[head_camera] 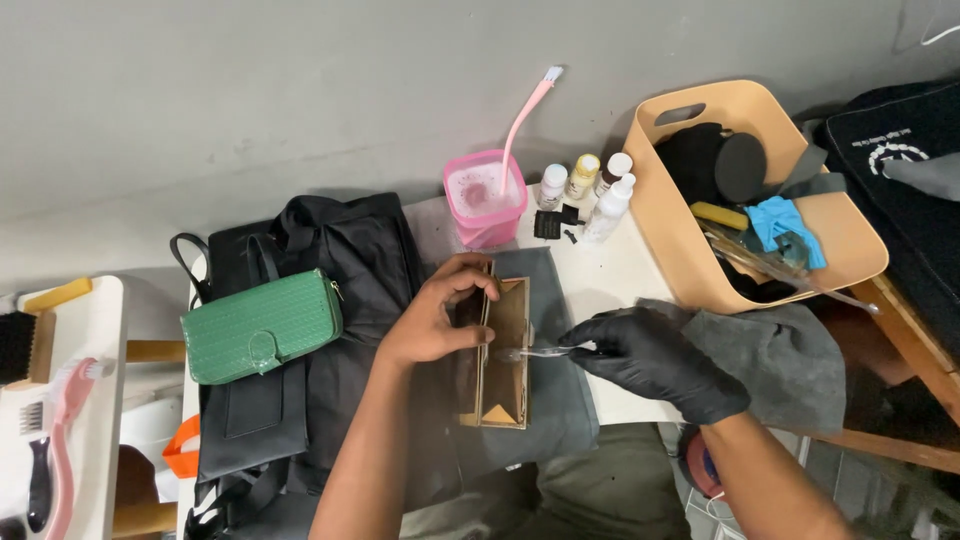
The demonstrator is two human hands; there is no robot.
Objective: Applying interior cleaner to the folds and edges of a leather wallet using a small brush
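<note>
My bare left hand (432,318) grips the rim of an open tan purse (504,372) and holds it spread on a grey cloth (556,400). In a black glove, my right hand (652,358) pinches a small clear-handled brush (540,351) whose head sits inside the purse opening. A pink tub (484,198) of cloudy liquid stands just behind, with a pink long-handled brush (524,115) leaning in it.
A green woven clutch (260,324) lies on black bags (330,300) at left. Small bottles (590,188) stand by the tub. A tan bin (752,190) of cloths and tools sits at right, a grey rag (790,360) beside it. Brushes (55,430) rest on a white shelf far left.
</note>
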